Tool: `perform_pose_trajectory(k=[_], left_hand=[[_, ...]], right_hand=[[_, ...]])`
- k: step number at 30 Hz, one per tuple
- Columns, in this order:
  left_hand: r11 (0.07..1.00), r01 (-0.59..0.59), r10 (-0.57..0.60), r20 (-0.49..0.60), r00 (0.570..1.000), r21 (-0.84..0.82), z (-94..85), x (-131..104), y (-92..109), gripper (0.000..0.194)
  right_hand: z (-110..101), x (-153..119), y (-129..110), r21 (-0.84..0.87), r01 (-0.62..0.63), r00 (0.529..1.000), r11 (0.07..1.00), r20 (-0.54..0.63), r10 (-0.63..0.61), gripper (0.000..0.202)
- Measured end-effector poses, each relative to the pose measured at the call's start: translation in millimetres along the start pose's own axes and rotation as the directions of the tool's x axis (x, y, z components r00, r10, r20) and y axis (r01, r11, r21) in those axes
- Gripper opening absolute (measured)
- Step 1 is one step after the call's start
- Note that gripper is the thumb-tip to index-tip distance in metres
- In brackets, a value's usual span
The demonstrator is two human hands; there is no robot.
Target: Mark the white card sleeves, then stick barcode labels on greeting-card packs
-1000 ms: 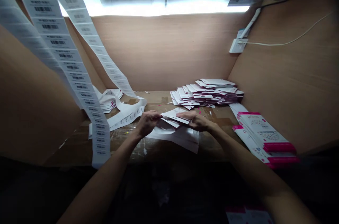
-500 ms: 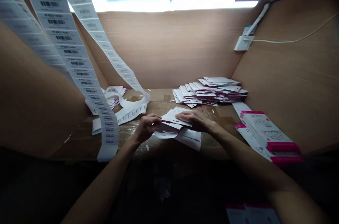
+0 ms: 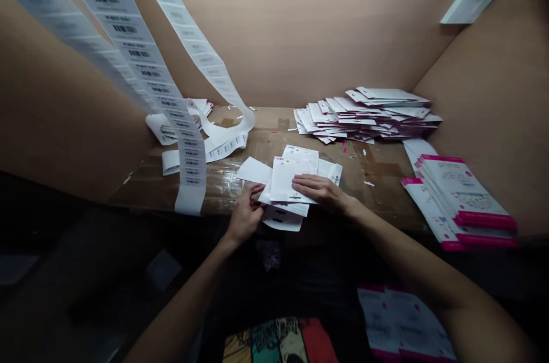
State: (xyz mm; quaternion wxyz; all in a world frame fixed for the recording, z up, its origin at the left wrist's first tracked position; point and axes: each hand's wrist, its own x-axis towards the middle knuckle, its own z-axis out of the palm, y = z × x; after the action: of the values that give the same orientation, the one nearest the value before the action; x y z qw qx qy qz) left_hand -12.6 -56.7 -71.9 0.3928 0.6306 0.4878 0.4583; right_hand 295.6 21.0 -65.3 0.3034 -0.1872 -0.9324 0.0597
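Observation:
A loose pile of white cards point(image 3: 287, 175), some with a hang hole and small printing, lies on the tape-covered bench before me. My right hand point(image 3: 321, 189) rests on the top card, its fingers stretched out flat across it. At the pile's left edge, my left hand point(image 3: 246, 211) has its fingers closed on the corner of a white card point(image 3: 266, 192); part of its grip is hidden. Other cards fan out beneath, toward the far side and toward me.
Long strips of barcode labels point(image 3: 141, 54) hang at the left and curl onto the bench. A heap of white packets point(image 3: 364, 114) lies against the back wall. Pink-and-white packets point(image 3: 467, 180) are stacked at the right. A white socket box point(image 3: 472, 2) sits on the wall.
The view has tilted downward. The cards, bunched between my hands earlier, now lie spread flatter. My right hand has flattened on the top card, and my left stays at the left edge.

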Motion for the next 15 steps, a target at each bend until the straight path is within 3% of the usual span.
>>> perform_pose_trajectory(k=[4,9,11,15], left_hand=[[0.997,0.007,-0.004,-0.046,0.999,0.072,4.8,3.0,8.5,0.030],[0.999,-0.003,0.008,-0.134,0.991,0.032,14.8,3.4,15.0,0.061],[0.996,-0.039,0.045,-0.080,0.996,0.086,16.9,3.9,23.1,0.075],[0.966,-0.138,0.112,0.129,0.985,0.219,12.3,6.0,40.6,0.092]], right_hand=[[-11.8,4.8,10.3,0.098,-0.045,0.999,0.994,0.017,0.043,0.042],[-19.8,19.5,10.9,0.059,-0.079,0.997,0.995,0.030,0.078,0.044],[-20.7,26.7,4.7,0.010,-0.087,0.996,0.996,0.008,0.087,0.041],[-22.2,33.9,0.2,0.008,-0.097,0.995,0.995,0.025,0.097,0.037]])
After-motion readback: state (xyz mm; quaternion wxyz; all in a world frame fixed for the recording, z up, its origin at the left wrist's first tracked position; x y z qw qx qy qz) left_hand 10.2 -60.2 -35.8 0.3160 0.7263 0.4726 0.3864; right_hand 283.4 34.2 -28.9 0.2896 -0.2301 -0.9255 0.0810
